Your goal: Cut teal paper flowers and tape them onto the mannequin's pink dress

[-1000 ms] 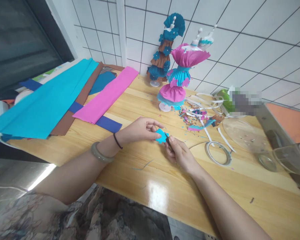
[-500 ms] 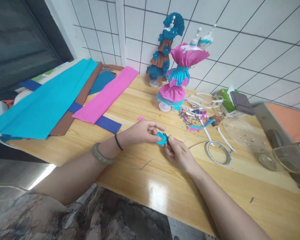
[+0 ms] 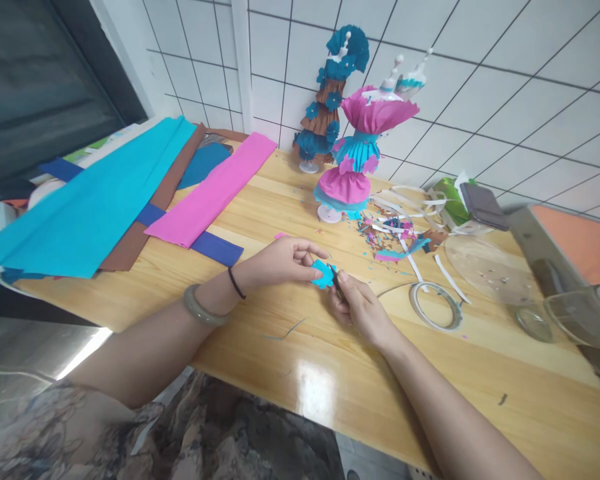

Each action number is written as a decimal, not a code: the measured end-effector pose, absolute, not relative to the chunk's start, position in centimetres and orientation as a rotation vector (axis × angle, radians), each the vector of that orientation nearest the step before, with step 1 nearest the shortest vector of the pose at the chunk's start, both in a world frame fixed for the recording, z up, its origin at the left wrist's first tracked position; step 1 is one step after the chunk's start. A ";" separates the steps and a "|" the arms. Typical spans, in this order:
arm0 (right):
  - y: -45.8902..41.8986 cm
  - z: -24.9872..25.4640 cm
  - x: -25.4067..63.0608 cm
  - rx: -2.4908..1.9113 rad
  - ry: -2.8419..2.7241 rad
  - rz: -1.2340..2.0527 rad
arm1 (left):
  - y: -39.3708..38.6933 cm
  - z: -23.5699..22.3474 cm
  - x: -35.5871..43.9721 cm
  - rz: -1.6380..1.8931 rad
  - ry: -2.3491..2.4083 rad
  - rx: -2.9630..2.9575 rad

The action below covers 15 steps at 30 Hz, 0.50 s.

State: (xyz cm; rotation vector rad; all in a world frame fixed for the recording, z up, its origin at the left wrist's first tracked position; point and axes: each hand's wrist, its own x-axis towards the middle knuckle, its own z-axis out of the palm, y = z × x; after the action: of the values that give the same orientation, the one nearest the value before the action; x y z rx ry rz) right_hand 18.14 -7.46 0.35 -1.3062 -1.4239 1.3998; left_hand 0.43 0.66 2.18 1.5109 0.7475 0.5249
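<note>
My left hand [image 3: 285, 259] pinches a small turquoise paper cut-out [image 3: 323, 273] just above the wooden table [image 3: 330, 373]. My right hand [image 3: 357, 308] is closed round small dark scissors [image 3: 336, 278], whose tip meets the right edge of the cut-out. Both hands sit close together near the middle of the table. A bangle and a black band are on my left wrist.
Sheets of turquoise [image 3: 90, 200], pink [image 3: 215, 190], brown and blue crepe paper lie at the left. Two paper-dressed figurines [image 3: 357, 153] stand by the tiled wall. Scraps and white strips [image 3: 400, 233], a tape ring [image 3: 437, 305], a clear lid [image 3: 485, 270] and a glass jar [image 3: 580, 320] lie at the right.
The cut-out has been turned slightly between my left fingers while the scissors stay at its edge. Both hands remain in almost the same place.
</note>
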 end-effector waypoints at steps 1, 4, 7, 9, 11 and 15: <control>-7.5 0.3 18.1 -1.301 -1.418 1.408 | 0.7 2.2 0.4 0.522 0.748 1.510; -7.5 0.4 18.1 -1.305 -1.408 1.410 | 0.7 2.2 0.4 0.514 0.743 1.508; -7.5 0.4 18.2 -1.320 -1.423 1.390 | 0.7 2.2 0.3 0.510 0.736 1.511; -7.5 0.4 18.2 -1.322 -1.422 1.386 | 0.8 2.2 0.3 0.507 0.736 1.512; -7.5 0.4 18.2 -1.318 -1.413 1.389 | 0.8 2.1 0.3 0.505 0.736 1.511; -7.4 0.2 18.2 -1.299 -1.417 1.396 | 0.9 2.0 0.3 0.516 0.725 1.501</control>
State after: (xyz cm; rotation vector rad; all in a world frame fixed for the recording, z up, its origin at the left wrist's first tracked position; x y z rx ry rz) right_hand 18.19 -7.44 0.22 -1.2987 -1.4175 1.3959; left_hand 0.33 0.88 1.97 1.5006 0.7250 0.5156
